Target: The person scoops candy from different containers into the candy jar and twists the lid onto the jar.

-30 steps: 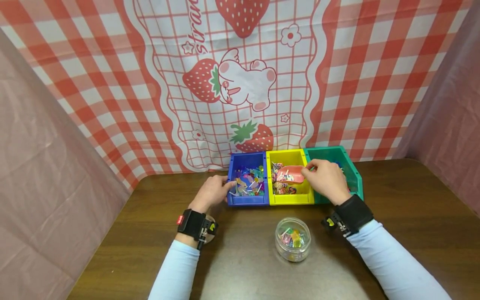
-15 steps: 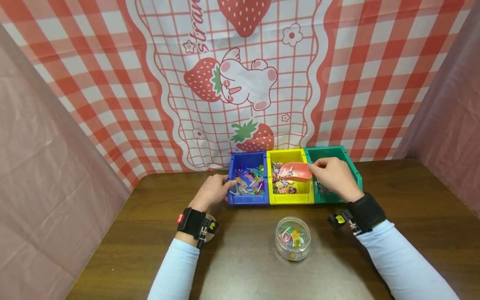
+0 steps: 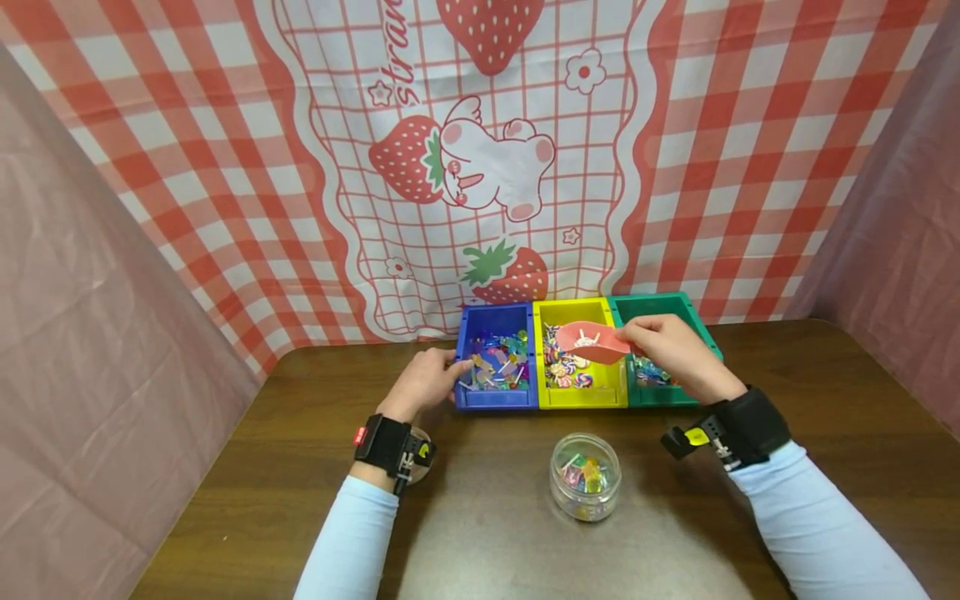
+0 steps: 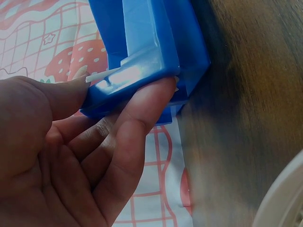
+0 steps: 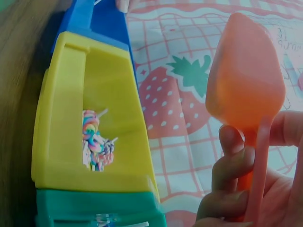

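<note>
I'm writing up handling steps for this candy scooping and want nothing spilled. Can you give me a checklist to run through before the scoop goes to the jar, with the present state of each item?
1. Scoop gripped by the right hand: ok, the fingers are curled round its handle.
2. Scoop lifted out of the yellow bin: ok, it sits above the rim.
3. Candy in the scoop: ok, a few pieces show in the head view; how many, cannot tell.
4. Blue bin steadied: ok, the left hand grips its corner.
5. Jar open: ok, no lid on it, candy inside.
6. Table between bins and jar free of things: ok.
</note>
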Tool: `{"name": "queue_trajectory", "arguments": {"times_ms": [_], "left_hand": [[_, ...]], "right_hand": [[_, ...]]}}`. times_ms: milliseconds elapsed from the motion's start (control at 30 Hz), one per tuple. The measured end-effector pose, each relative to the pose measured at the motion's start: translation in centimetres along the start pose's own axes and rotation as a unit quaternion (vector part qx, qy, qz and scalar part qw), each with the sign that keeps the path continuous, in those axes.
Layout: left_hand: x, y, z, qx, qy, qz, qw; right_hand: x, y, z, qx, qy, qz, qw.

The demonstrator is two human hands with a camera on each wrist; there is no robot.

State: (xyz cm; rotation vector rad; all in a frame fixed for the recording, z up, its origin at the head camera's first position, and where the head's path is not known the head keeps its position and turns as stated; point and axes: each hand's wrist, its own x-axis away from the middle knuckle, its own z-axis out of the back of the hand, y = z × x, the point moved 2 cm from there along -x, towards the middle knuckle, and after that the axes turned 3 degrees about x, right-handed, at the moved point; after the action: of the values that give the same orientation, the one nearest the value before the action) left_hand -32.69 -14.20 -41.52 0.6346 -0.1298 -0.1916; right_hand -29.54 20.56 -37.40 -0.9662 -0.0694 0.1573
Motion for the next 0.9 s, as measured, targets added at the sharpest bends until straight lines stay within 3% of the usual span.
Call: {"name": "queue_trajectory", "arguments": {"times_ms": [133, 500, 900], "left_hand": [[0.0, 0.0, 0.0, 0.000, 0.002, -0.003, 1.0000], [0.0, 0.0, 0.0, 0.004, 0.004, -0.007, 1.0000], [0.0, 0.0, 0.0, 0.006, 0.001, -0.003, 1.0000]], "right_hand": [[0.0, -0.1, 0.1, -0.010, -0.020, 0.019, 1.000], [0.6, -0.7, 0.7, 0.032, -0.093, 0.096, 0.990], [1.1, -1.3, 0.1, 0.087, -0.205, 0.159, 0.962]]}}
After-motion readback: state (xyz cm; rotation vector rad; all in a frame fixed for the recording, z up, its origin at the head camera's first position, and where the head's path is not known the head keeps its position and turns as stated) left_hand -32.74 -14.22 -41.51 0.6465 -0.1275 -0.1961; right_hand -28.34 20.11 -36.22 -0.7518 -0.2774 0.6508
